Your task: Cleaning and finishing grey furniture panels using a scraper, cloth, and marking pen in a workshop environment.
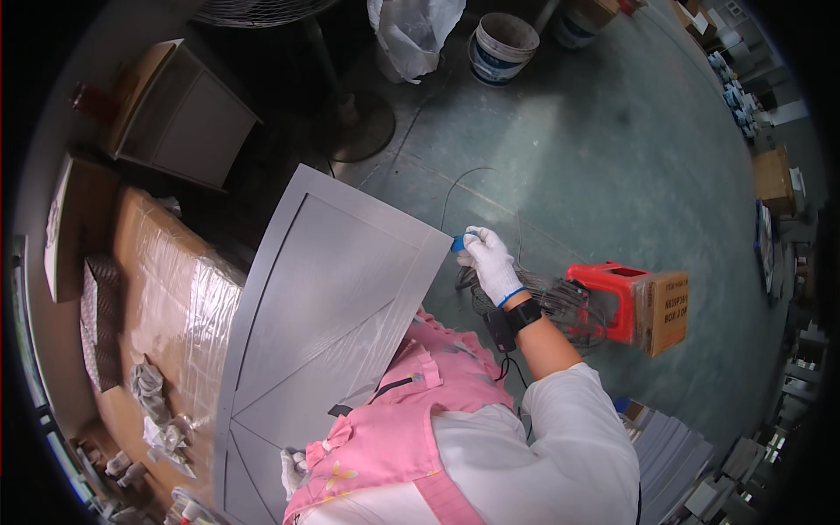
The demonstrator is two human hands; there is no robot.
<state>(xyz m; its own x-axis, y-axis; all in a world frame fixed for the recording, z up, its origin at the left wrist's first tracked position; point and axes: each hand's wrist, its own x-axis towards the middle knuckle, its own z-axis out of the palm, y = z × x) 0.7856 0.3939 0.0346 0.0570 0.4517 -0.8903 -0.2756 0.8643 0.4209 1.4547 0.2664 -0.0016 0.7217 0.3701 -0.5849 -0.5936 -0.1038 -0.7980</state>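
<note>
A large grey panel [324, 262] with a raised border and diagonal grooves lies tilted in front of me, one long side against my pink apron [455, 367]. My right hand [488, 262], in a white knitted glove, is closed on a small blue piece [464, 241] at the panel's far right corner. The fingers partly cover the piece, so its exact kind is unclear. My left hand [293, 472], also white-gloved, shows only in part beside the apron. Its fingers curl over the panel's near edge; the rest is hidden by the apron.
A plastic-wrapped carton [175, 289] with crumpled rags [150, 394] on it stands left. Right are a wire fan guard [560, 302], a red stool [604, 293] and a cardboard box [669, 311]. A fan stand [354, 127] and a bucket [503, 48] are farther off; a cable crosses the floor.
</note>
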